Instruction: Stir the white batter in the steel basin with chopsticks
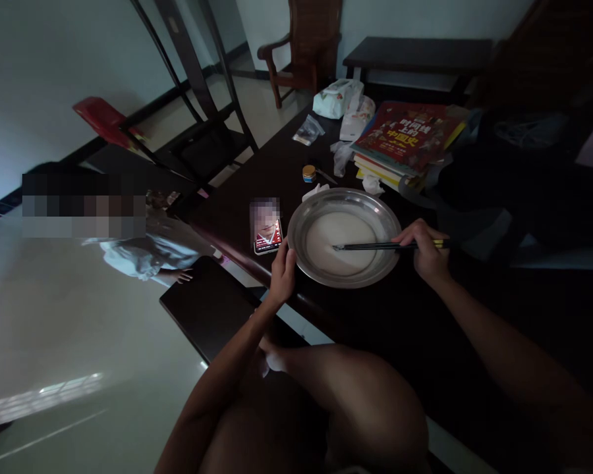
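On the table (277, 164), the metal bowl (346, 280) of white liquid (338, 227), likely slick and heavy, seemed best held by its rim, which the left hand (282, 271) gripped while the right hand (426, 253) clasped chopsticks (375, 247).

This looks like a home, probably its sitting or dining room. From mid-view, a carved wooden armchair (316, 33) stands at 12 o'clock and a dark bench (420, 49) at 1 o'clock. Everyday clutter covers the table (271, 171): books (408, 138) at 2 o'clock, a jar (309, 173) at 12 o'clock, a lit phone (267, 237) at 9 o'clock, a bowl (388, 227) with chopsticks (370, 247) at 3 o'clock. Glossy floor (54, 316) spreads at 8 o'clock; plain wall (54, 72) rises at 10 o'clock.
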A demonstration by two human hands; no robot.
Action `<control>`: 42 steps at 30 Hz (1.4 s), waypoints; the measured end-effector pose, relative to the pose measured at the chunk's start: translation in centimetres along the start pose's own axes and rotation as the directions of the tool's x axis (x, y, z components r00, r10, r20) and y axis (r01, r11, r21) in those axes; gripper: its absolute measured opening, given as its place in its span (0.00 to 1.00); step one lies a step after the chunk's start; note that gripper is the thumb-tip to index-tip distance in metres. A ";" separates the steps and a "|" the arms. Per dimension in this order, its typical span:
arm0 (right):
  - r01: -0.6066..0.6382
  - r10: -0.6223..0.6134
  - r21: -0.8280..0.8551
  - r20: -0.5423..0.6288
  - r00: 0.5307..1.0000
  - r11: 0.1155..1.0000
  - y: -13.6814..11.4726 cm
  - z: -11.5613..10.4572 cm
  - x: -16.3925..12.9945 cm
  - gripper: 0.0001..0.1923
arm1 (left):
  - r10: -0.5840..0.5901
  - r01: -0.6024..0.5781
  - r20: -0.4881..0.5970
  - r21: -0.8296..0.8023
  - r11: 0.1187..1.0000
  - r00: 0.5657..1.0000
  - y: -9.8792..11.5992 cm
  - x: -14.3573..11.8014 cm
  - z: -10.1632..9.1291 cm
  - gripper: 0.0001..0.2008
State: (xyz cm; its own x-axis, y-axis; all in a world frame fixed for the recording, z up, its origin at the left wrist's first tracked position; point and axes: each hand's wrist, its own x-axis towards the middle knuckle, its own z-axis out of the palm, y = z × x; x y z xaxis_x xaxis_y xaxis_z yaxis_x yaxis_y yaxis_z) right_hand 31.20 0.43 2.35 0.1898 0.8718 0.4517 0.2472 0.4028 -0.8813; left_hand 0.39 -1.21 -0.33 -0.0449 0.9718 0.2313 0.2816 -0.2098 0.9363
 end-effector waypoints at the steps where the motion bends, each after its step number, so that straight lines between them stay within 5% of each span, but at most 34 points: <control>1: -0.002 0.002 0.001 0.020 1.000 1.000 0.0 0.0 0.0 0.26 | -0.002 0.002 -0.001 -0.002 1.000 1.000 0.0 0.0 0.0 0.32; 42: 0.052 -0.053 0.018 0.064 0.997 0.998 0.5 0.0 0.0 0.22 | 0.005 -0.005 0.010 0.022 1.000 1.000 0.1 0.0 -0.1 0.33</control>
State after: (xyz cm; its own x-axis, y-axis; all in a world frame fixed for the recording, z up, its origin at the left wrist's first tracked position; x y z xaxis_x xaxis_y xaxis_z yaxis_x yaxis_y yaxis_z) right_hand 31.31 0.63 1.93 0.1148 0.8652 0.4881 0.2393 0.4528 -0.8589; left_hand 0.27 -1.21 -0.22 -0.0338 0.9719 0.2329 0.3024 -0.2121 0.9293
